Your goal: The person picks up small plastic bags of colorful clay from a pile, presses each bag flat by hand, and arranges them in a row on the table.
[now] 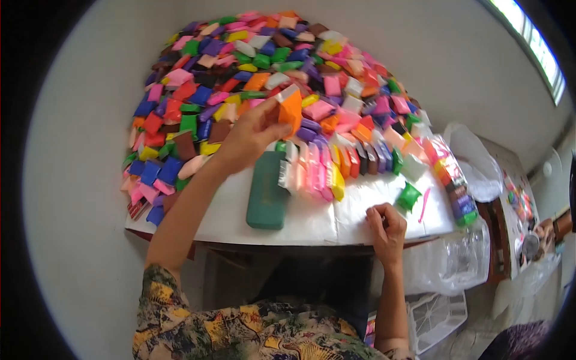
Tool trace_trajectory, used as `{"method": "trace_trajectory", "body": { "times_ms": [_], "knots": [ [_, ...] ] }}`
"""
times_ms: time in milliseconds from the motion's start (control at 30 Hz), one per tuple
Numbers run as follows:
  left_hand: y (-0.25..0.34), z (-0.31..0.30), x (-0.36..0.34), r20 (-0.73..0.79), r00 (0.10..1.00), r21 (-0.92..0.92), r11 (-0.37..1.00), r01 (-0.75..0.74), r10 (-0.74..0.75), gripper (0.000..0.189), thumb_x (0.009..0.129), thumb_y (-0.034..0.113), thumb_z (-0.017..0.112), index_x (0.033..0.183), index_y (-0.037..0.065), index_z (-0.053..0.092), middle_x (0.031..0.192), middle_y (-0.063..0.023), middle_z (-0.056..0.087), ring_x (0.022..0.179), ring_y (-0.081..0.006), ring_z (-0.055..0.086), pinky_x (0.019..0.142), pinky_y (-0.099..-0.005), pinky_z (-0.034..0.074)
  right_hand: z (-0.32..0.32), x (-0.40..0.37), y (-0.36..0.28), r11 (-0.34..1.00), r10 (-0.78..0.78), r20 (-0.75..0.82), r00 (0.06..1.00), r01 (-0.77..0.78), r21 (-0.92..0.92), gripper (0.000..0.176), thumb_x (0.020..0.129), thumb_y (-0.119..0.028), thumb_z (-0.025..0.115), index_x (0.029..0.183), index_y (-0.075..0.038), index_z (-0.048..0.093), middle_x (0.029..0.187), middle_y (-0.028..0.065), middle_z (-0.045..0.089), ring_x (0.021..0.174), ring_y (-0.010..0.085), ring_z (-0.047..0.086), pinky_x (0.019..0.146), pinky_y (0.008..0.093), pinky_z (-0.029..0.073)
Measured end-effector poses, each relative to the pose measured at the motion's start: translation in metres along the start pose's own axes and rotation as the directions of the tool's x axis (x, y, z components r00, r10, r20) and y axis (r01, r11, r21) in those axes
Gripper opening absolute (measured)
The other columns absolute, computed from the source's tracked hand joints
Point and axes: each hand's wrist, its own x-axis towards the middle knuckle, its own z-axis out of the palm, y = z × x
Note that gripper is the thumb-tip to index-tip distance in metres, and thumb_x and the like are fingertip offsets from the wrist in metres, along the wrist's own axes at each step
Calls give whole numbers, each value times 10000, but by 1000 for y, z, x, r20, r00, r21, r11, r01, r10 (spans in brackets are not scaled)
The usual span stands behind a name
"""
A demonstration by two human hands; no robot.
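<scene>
My left hand [255, 133] is raised over the table's middle, its thumb and fingers closed on an orange packet [291, 111] with a pale top edge. Below it lies a long green block-like case [267, 191]. To the right of the case, several coloured packets [318, 171] stand on edge in a tight row. My right hand [387, 231] rests at the table's front edge, fingers curled into a loose fist with nothing showing in it. Nearest to it are a green packet [408, 196] and a thin pink stick [424, 205].
A large heap of mixed-colour packets [213, 78] covers the back and left of the white table [360, 219]. At the right edge stands a filled clear bag [453, 180]. Clear plastic [447, 258] hangs below. Another person's hand [545, 234] is at a farther table, right.
</scene>
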Motion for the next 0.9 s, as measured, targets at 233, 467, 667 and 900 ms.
{"method": "trace_trajectory", "body": {
  "times_ms": [233,467,667,900],
  "knots": [
    [-1,142,-62,379,920,-744,560,364,-95,447,1015,159,541,1429,39,424,1268,-131,609,1164,-221,616,943,-354,503,-21,-4,-25,950,-123,-159,980,162,266,416,946,-152,628,1337,-34,551,1330,146,546,1156,250,578,911,344,486],
    [-28,203,-47,324,912,-344,866,362,-252,321,1018,78,474,1318,-14,541,1188,-113,624,1119,-199,619,966,-364,505,-39,-26,-12,972,-227,6,974,227,-52,558,811,-44,732,1350,-45,587,1445,185,512,1359,361,475,1109,456,394],
    [-37,200,-66,-145,962,406,900,-156,232,329,930,-16,503,1250,-78,547,1050,-234,592,969,-369,613,833,-413,498,-10,-25,9,717,-362,64,930,322,-618,547,804,-228,765,1289,-33,601,1342,145,553,1260,347,503,1044,465,403],
    [-46,190,-91,-189,958,289,945,-155,215,231,936,-56,512,1134,-25,626,1020,-138,621,815,-233,607,703,-328,501,-14,-18,3,743,-316,274,908,416,-525,633,925,-323,645,1393,67,475,1476,215,457,1424,372,379,1186,507,274]
  ]
}}
